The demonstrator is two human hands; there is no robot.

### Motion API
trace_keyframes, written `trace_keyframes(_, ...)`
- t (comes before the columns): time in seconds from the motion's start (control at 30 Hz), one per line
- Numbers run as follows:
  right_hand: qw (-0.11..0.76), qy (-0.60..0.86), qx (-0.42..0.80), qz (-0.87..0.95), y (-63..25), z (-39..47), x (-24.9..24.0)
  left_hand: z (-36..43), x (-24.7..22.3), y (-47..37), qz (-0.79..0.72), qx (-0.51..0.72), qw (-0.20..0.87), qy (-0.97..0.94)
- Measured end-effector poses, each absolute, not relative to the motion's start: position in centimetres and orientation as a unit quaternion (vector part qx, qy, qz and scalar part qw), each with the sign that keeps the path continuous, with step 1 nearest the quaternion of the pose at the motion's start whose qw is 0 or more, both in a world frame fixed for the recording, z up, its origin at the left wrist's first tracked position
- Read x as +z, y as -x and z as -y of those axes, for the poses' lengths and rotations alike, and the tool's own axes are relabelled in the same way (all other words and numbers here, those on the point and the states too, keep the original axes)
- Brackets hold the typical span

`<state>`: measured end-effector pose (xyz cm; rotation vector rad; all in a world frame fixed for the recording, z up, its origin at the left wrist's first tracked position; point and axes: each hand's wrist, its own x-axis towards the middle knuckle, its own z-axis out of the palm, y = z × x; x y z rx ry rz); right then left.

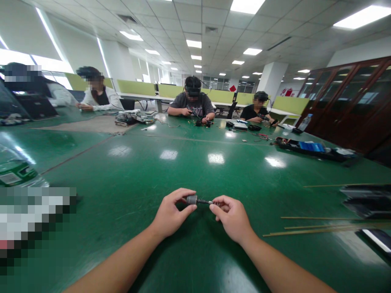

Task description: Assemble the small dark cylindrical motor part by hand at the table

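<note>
Between my two hands, just above the green table (183,171), is a small dark grey cylinder (192,200) with a thin dark shaft (204,201) pointing right. My left hand (171,213) grips the cylinder between thumb and fingers. At the shaft's far end, my right hand (233,217) pinches a small metallic piece (215,203), mostly covered by the fingertips. Whether that piece is joined to the shaft is too small to tell.
Thin tan sticks (305,232) and black parts (369,199) lie at the right, near a dark device (378,240). A plastic bottle (18,173) is at the left. Several people sit across the table among parts and a long black tray (314,150).
</note>
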<state>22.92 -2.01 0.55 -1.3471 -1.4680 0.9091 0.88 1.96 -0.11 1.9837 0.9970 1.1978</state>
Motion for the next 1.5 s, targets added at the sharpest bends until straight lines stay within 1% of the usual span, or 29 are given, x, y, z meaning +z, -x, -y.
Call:
trace_keyframes(0.83, 0.46, 0.547, 0.372, 0.593, -23.0, 1.85, 0.29, -2.14, -0.32, -0.86, -0.381, 0.452, 0.303, -0.747)
trace_keyframes(1.5, 0.458, 0.547, 0.369, 0.595, -23.17, 1.83, 0.33, -2.37, -0.57, -0.76, -0.38, 0.448, 0.338, -0.735)
